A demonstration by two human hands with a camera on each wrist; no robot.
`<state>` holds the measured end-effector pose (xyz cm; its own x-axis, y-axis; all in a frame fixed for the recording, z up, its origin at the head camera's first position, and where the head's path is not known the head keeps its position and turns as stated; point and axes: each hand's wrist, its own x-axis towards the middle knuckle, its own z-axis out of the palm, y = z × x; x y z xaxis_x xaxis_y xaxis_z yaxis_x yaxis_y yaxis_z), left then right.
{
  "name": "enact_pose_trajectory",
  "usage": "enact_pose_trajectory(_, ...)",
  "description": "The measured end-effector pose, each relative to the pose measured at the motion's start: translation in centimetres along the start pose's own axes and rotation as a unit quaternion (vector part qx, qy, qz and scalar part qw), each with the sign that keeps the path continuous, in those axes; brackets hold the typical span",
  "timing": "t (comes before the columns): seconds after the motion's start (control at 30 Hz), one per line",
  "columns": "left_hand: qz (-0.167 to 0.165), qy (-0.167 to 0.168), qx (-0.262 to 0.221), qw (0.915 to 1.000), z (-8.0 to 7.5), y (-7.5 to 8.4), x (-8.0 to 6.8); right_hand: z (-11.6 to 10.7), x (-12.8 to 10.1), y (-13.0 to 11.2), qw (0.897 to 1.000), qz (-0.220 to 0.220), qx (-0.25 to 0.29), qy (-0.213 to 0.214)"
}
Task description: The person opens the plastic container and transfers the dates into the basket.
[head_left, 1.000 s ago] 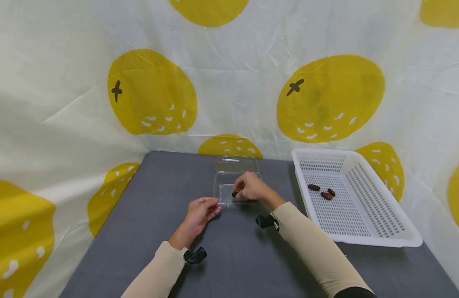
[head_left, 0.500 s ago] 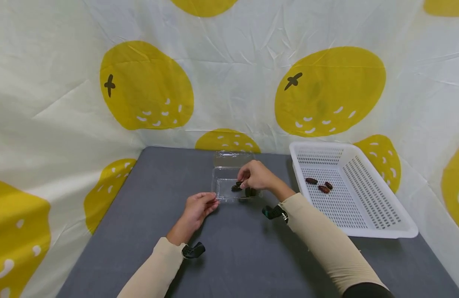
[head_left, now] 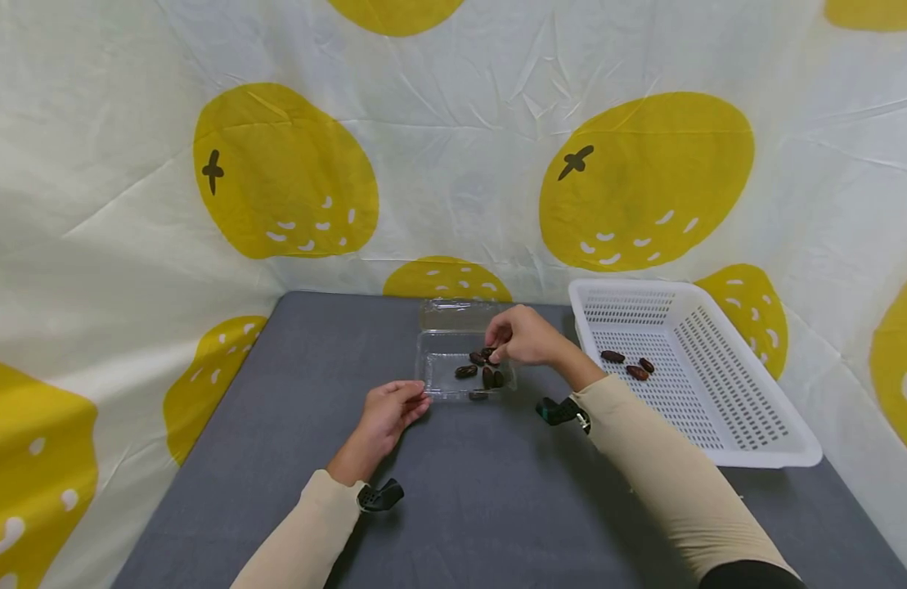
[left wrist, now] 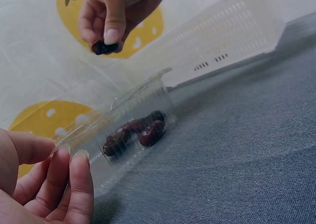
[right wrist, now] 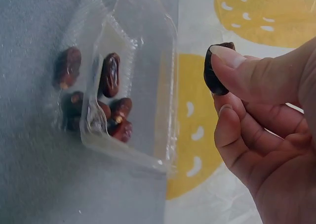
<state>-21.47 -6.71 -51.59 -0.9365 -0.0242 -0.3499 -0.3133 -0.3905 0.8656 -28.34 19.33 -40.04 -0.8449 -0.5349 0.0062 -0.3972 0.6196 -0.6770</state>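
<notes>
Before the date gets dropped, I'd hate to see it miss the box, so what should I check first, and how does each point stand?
1. Date gripped: ok, the right hand pinches it between thumb and fingertips.
2. Box open: ok, its lid lies folded back.
3. Date above the box: ok in the head view, though exact height is hard to judge.
4. Box steadied: cannot tell; the left hand sits at its near corner, contact unclear.
5. Room inside: ok, a few dates lie there with bare floor left.
6. Basket clear of the drop: ok, it stands apart to the right.
</notes>
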Motion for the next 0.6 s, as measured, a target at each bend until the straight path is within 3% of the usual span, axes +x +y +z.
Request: enact_pose_trajectory(0.6,-0.002,0.0,0.01,0.9999,0.2,0.4,-0.3,-3.6,-2.0,2.4,0.999,0.017,-0.006,0.027)
